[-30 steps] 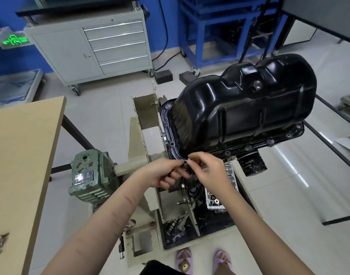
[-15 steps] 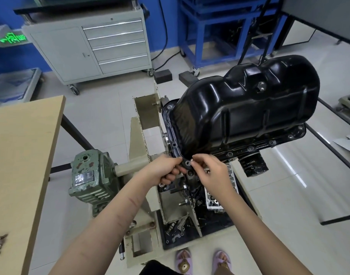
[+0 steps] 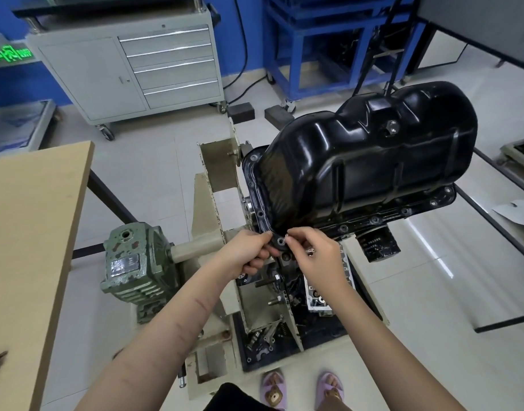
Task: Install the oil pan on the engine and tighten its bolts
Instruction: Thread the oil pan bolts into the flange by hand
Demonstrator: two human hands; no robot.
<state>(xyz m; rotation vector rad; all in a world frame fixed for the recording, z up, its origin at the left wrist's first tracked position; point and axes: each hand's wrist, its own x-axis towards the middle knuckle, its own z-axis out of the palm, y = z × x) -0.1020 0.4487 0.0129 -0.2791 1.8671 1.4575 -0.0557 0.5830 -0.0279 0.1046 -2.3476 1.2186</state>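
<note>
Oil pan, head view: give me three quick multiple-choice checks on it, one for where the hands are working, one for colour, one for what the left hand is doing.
1. Where on the oil pan are both hands working?
A. at the drain plug
B. at the near corner of its flange
C. at the far right end

2. What colour is the oil pan?
A. glossy black
B. green
C. bare silver

3. What is the left hand doing?
A. hanging idle
B. resting flat on the wooden table
C. holding the flange corner

Answers: 1 B, since both the left hand and the right hand meet at the corner bolt hole. 2 A, its shell shines black. 3 C, its fingers curl round the flange edge.
</note>
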